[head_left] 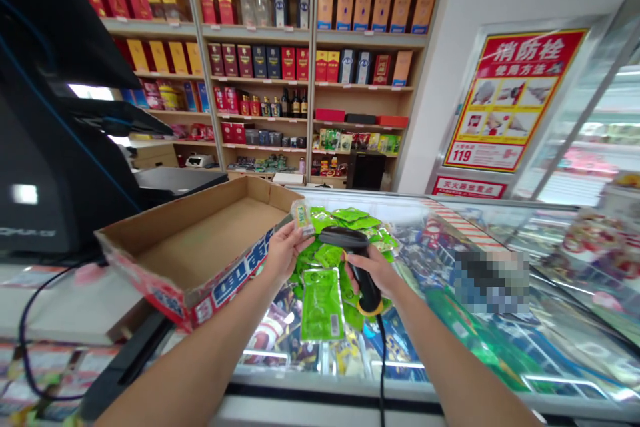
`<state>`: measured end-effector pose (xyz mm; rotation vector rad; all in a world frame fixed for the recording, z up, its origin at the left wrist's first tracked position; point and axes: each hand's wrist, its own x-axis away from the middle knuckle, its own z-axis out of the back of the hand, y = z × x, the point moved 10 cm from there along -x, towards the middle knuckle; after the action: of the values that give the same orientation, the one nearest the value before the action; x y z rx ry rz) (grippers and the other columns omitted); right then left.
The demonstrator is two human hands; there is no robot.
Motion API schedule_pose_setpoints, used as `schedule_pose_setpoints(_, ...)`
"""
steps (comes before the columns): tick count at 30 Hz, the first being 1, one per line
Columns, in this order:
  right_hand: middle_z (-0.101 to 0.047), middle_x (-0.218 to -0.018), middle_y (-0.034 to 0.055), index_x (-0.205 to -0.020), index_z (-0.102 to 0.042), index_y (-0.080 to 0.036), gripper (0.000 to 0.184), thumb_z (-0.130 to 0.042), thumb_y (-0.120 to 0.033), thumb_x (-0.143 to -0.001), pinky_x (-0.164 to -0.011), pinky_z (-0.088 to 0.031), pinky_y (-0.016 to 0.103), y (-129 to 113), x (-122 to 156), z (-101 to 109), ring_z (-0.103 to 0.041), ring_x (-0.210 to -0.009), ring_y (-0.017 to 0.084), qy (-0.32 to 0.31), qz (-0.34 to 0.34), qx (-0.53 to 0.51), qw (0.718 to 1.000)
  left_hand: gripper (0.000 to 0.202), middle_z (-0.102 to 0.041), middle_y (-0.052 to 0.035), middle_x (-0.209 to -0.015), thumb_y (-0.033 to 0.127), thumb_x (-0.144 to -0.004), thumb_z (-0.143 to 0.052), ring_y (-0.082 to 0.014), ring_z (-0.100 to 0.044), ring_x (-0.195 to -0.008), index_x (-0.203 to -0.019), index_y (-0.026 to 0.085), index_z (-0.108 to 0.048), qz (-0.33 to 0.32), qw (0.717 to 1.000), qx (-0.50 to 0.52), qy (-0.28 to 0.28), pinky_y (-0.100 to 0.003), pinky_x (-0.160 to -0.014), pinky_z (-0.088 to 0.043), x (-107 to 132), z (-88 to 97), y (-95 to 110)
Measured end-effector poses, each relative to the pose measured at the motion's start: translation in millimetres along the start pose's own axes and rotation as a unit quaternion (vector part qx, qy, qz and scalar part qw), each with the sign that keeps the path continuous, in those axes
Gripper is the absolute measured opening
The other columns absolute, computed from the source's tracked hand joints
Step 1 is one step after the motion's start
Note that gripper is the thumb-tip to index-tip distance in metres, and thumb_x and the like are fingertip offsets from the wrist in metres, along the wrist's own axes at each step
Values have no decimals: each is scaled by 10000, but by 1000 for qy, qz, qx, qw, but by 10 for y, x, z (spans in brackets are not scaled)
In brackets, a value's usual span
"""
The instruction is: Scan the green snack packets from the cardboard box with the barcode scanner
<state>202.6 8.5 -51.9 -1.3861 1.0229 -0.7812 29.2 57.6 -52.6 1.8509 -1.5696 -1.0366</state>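
My left hand (pixel 285 250) pinches a small yellow-green snack packet (pixel 302 217) between thumb and fingers, held just beside the nose of the barcode scanner (pixel 367 283); my right hand (pixel 374 271) is clamped round the scanner's black handle; the scanner's black cord (pixel 382 360) drops straight down from its butt; beneath the scanner lies a heap of green sachets (pixel 323 303) on the glass-topped freezer chest (pixel 330 381); left of the scanner sits an open cardboard tray (pixel 190 247); well behind it stand wooden shelves (pixel 255 148) of boxed liquor.
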Motion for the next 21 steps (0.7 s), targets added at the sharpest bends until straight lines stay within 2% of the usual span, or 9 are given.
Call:
schedule_pose_setpoints(4,-616,-520,-1,-783,-607,-153,312,-710,-437,-705,-340,-424,212,-12,27,-38,-553,-358,128,-3,1,5,1000,406,-743,-92,-981,266,-632,-805,-203,-708,-882,-1002,140,-695,-11,1000,-2,-8,-329,-813,-571,48,-94,7)
schedule_pose_setpoints(11,-607,-525,2,-757,-610,-147,308,-692,-442,-720,-351,-422,207,14,66,-101,-555,-360,122,-8,-3,24,1000,395,-745,-84,-918,355,-608,-820,-211,-699,-886,-917,138,-706,-35,999,0,-15,-292,-768,-557,113,-213,5)
schedule_pose_setpoints(21,-596,-508,-1,-723,-607,-153,283,-670,-428,-730,-360,-423,216,30,43,-86,-554,-365,126,-17,2,30,999,315,-732,-76,-940,321,-664,-768,-194,-693,-885,-918,153,-690,-35,999,-18,-9,-291,-775,-548,113,-195,-4)
